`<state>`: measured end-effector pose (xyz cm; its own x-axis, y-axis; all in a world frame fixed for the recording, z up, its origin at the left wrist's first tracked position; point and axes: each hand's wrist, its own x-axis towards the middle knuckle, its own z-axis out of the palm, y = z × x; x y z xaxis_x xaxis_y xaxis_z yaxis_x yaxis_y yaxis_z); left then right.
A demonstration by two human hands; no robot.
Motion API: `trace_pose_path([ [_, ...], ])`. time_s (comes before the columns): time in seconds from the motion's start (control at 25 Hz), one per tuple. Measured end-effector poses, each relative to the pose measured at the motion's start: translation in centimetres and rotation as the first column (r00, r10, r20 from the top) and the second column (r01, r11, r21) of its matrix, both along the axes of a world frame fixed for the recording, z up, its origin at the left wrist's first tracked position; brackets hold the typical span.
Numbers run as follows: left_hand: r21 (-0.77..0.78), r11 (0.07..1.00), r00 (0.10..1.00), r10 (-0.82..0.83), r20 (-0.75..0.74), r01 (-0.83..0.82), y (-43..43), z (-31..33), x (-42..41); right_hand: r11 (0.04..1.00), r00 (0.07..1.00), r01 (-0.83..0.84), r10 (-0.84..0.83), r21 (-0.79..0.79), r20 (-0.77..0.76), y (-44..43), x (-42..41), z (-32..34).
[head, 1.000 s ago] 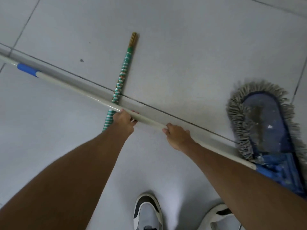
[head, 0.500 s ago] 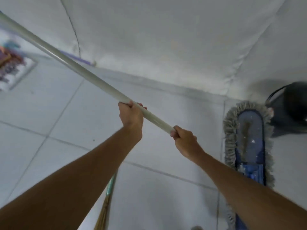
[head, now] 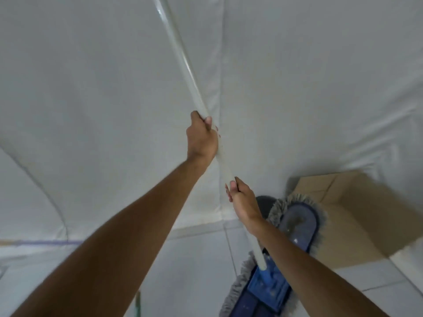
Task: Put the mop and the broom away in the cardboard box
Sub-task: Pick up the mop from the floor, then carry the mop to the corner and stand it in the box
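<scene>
Both hands are gripping the pale mop handle (head: 183, 62), which is rising steeply toward the top of the view: the left hand (head: 201, 138) is wrapping it higher up, the right hand (head: 243, 200) lower down. Right of them, the mop head (head: 295, 223) is hanging near the floor, overlapping the edge of the cardboard box (head: 366, 216) standing against the wall. With so long a handle, its upper end is risking a knock against the wall, and the fringe may snag on the box rim.

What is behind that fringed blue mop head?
Behind the fringed blue mop head stands a brown cardboard box against the white wall. A dark rounded object peeks out beside it, mostly covered. The box's inside is not visible.
</scene>
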<state>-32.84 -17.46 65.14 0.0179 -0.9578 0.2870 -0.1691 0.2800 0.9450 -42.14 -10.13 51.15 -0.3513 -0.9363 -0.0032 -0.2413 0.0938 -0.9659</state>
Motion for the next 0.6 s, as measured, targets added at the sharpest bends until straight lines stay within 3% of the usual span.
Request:
trace_pose_path([
  [0.12, -0.156, 0.973, 0.983, -0.159, 0.089, 0.171, 4.8, 6.3, -9.2, 0.987, 0.990, 0.114, -0.103, -0.117, 0.098, 4.3, -7.0, 4.6],
  [0.24, -0.253, 0.916, 0.947, -0.275, 0.168, 0.311, 9.0, 8.4, -17.6, 0.957, 0.961, 0.219, -0.178, -0.189, 0.210, 7.7, -13.5, 6.3],
  [0.6, -0.323, 0.753, 0.819, -0.520, 0.243, 0.574, 15.6, 7.2, -37.1, 0.914, 0.878, 0.348, -0.240, -0.208, 0.414, 13.0, -31.4, 3.4],
])
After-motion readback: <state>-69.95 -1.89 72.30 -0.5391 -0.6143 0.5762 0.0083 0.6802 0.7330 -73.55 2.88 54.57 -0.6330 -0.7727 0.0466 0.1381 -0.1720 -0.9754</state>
